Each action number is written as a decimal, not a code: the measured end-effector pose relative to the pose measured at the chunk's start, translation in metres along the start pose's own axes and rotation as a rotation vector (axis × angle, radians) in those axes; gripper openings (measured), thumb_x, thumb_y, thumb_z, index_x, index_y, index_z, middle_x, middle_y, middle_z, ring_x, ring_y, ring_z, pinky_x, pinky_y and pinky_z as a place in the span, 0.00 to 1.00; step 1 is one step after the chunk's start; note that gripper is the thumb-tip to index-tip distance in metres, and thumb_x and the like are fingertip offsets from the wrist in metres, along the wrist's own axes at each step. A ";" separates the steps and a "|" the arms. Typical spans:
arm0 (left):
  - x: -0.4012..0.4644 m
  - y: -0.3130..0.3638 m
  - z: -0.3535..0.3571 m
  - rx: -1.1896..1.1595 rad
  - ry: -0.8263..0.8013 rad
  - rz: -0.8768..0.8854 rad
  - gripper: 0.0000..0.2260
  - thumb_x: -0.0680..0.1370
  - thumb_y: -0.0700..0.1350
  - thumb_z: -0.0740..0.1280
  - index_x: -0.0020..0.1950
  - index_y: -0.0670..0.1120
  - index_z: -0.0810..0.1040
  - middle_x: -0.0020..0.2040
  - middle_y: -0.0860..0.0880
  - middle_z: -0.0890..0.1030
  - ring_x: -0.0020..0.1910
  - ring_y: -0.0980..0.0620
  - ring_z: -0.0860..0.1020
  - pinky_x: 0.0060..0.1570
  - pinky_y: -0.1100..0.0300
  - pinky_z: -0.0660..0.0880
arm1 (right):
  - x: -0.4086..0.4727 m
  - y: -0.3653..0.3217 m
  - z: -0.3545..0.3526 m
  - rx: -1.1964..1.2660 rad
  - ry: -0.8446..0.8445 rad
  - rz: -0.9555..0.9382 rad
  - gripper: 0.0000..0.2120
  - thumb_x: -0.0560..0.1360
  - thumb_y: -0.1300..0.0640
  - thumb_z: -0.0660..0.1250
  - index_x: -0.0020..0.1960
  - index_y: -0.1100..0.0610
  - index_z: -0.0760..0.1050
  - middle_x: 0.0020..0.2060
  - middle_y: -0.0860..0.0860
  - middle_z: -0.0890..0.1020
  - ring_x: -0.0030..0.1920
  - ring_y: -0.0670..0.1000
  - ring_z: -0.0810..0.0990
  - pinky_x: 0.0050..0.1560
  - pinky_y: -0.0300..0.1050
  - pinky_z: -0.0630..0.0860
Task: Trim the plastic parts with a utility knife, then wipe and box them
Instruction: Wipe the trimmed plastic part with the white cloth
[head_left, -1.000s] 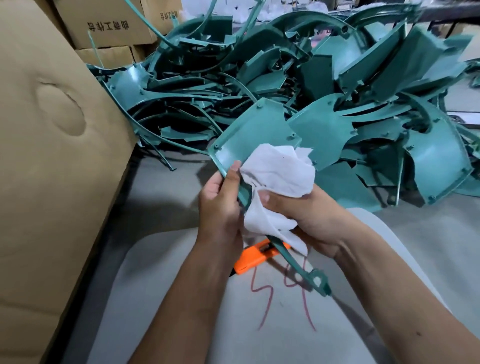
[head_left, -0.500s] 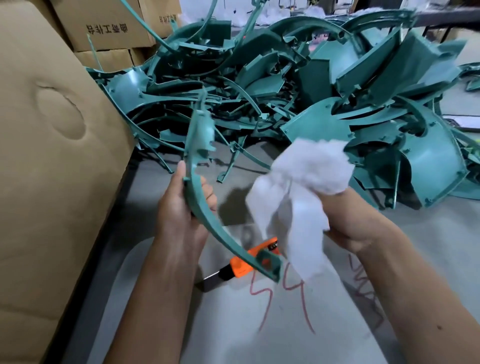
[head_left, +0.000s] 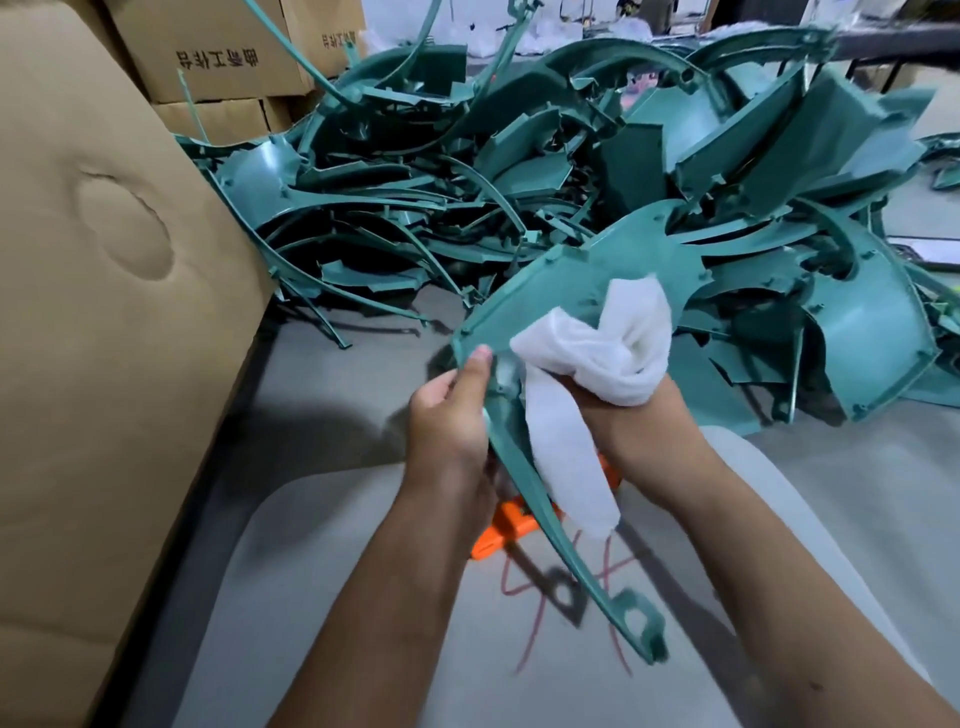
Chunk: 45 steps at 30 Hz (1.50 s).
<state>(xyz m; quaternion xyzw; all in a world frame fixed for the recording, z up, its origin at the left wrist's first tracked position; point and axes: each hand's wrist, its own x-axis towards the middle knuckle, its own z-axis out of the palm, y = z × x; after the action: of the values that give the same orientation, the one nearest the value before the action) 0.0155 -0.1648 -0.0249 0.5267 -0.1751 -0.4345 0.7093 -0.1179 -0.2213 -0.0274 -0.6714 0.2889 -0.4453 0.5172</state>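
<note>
My left hand (head_left: 449, 415) grips a teal plastic part (head_left: 561, 291) at the neck where its broad curved panel narrows into a long thin arm ending in a small loop (head_left: 636, 623). My right hand (head_left: 639, 426) holds a bunched white cloth (head_left: 597, 353) pressed against the panel's lower face, with a tail of cloth hanging down beside the arm. An orange utility knife (head_left: 506, 525) lies on the grey mat under my hands, mostly hidden by the part and my left wrist.
A large heap of teal plastic parts (head_left: 597, 171) fills the table behind my hands. A big cardboard box (head_left: 98, 291) stands at the left edge. More cartons (head_left: 218, 57) are stacked at the back left. Red scribbles mark the grey mat (head_left: 363, 597).
The part has turned from edge-on in my left hand to panel up and away. My right hand brought the cloth back from the right onto the panel.
</note>
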 end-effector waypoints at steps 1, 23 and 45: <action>0.004 0.004 -0.004 -0.032 0.042 -0.011 0.13 0.83 0.48 0.67 0.47 0.38 0.81 0.32 0.43 0.83 0.27 0.48 0.81 0.27 0.59 0.78 | 0.002 -0.001 -0.005 0.013 -0.083 0.019 0.15 0.81 0.68 0.65 0.36 0.58 0.72 0.28 0.40 0.79 0.28 0.44 0.75 0.30 0.37 0.73; -0.019 -0.016 0.009 0.306 -0.324 0.208 0.15 0.87 0.49 0.59 0.47 0.40 0.75 0.30 0.47 0.76 0.24 0.50 0.73 0.24 0.61 0.72 | 0.009 -0.006 -0.016 0.455 0.387 0.354 0.06 0.80 0.55 0.72 0.48 0.57 0.81 0.29 0.50 0.82 0.27 0.50 0.80 0.29 0.41 0.78; -0.008 0.043 -0.038 0.569 -0.725 0.210 0.12 0.83 0.52 0.61 0.46 0.49 0.78 0.29 0.45 0.73 0.18 0.50 0.68 0.19 0.63 0.67 | 0.008 -0.010 -0.037 0.208 0.350 0.498 0.15 0.80 0.50 0.72 0.38 0.50 0.71 0.26 0.46 0.72 0.24 0.45 0.71 0.25 0.33 0.67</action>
<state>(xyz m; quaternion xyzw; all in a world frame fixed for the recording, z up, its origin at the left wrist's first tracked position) 0.0563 -0.1324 0.0009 0.4940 -0.5757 -0.4511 0.4702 -0.1481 -0.2414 -0.0133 -0.4368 0.4819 -0.4407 0.6186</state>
